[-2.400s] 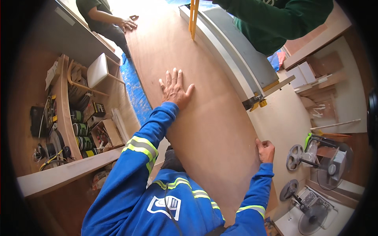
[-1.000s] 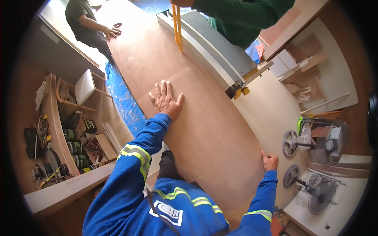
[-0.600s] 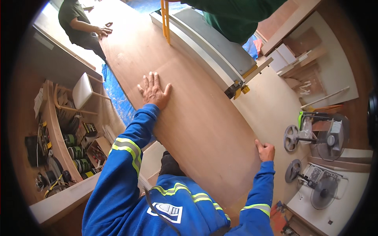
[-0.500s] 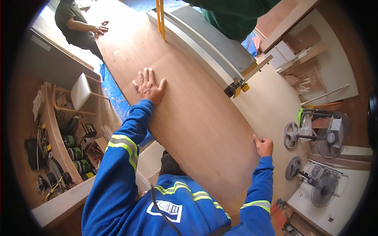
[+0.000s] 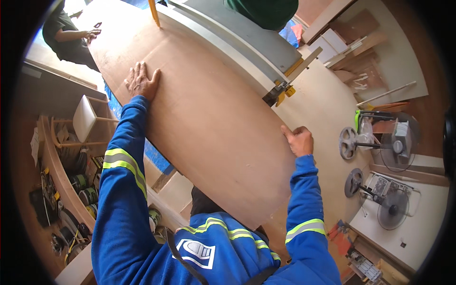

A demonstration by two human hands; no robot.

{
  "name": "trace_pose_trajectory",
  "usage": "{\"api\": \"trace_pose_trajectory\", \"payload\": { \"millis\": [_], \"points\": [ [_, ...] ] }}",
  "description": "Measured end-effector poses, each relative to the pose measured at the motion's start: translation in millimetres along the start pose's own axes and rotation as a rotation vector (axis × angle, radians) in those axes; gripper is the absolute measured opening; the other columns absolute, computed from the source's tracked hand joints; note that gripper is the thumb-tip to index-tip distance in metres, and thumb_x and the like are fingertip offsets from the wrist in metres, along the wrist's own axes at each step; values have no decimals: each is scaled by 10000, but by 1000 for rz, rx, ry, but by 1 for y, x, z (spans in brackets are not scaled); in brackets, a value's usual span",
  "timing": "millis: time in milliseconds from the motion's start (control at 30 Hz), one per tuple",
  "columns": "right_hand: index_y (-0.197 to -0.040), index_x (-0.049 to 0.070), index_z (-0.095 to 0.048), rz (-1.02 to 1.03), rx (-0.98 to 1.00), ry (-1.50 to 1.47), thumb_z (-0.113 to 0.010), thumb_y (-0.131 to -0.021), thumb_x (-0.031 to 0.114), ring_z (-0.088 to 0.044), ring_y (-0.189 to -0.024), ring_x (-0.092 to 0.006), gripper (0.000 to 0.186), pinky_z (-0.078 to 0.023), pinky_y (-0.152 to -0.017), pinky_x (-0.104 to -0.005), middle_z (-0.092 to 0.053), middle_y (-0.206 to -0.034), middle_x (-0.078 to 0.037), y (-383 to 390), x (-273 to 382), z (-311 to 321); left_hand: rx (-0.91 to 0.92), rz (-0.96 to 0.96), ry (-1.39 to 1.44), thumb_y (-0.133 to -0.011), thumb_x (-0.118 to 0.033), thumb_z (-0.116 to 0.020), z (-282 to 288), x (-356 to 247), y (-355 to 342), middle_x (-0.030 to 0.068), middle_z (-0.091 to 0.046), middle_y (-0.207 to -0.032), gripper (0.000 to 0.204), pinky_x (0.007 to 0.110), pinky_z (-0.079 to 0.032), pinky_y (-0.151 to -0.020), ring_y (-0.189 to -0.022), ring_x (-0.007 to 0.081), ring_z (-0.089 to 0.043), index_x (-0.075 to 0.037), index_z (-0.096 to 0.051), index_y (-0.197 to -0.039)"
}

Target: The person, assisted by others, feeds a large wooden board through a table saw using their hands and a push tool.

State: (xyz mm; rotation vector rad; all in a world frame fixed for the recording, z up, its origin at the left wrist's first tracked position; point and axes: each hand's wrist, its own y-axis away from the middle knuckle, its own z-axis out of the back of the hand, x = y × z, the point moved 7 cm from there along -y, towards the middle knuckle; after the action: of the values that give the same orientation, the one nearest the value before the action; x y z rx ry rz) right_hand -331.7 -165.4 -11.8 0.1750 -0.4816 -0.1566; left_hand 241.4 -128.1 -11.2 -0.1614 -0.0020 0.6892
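A long reddish-brown wooden sheet (image 5: 204,118) stretches away from my body toward the far left. It lies against the long metal fence (image 5: 228,57) of what looks like a table saw. My left hand (image 5: 141,83) rests flat on the sheet near its left edge, fingers spread. At the right near corner, my right hand (image 5: 300,140) grips the edge, thumb on top and the other fingers curled. A yellow upright piece (image 5: 154,13) stands over the sheet by the fence; its lower end meets the sheet's surface. No blade shows.
One person's hand (image 5: 92,34) touches the far left edge of the sheet. Another person in a green top (image 5: 263,12) stands beyond the grey machine table (image 5: 280,50). Two fans (image 5: 392,209) stand at right. A white stool (image 5: 84,118) and several cans (image 5: 88,195) are at left.
The wooden sheet has slid away from me toward the far left along the fence. Both my hands have moved forward with it, keeping the same hold. The view has shifted a little.
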Motion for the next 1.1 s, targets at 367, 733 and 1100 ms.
{"api": "trace_pose_trajectory", "payload": {
  "millis": [367,733,1100],
  "points": [
    [-906,9,-698,-85,115,8,-733,-675,677,-680,-895,-363,708,-532,-807,-433,-711,-920,-194,-3,21,4,84,-62,163,-903,-611,-449,31,-124,203,141,-184,-1598,828,609,-29,-1152,-1488,340,-84,-78,-276,-1512],
    [-1267,-51,-480,105,-156,-300,-710,-865,354,-513,-1183,-354,615,-383,-1025,-432,-519,-1299,-227,107,-109,29,128,-43,151,-910,-573,-465,47,-119,203,145,-177,-1599,814,582,-31,-1164,-1489,334,-84,-55,-273,-1508],
    [-1283,-66,-466,-130,129,-929,-676,-912,185,-546,-1085,-237,495,-422,-971,-349,-570,-1225,-153,177,-65,-55,69,-38,150,-907,-582,-464,40,-108,177,135,-212,-1590,840,580,-41,-1165,-1486,329,-110,-20,-272,-1500]
  ]
}}
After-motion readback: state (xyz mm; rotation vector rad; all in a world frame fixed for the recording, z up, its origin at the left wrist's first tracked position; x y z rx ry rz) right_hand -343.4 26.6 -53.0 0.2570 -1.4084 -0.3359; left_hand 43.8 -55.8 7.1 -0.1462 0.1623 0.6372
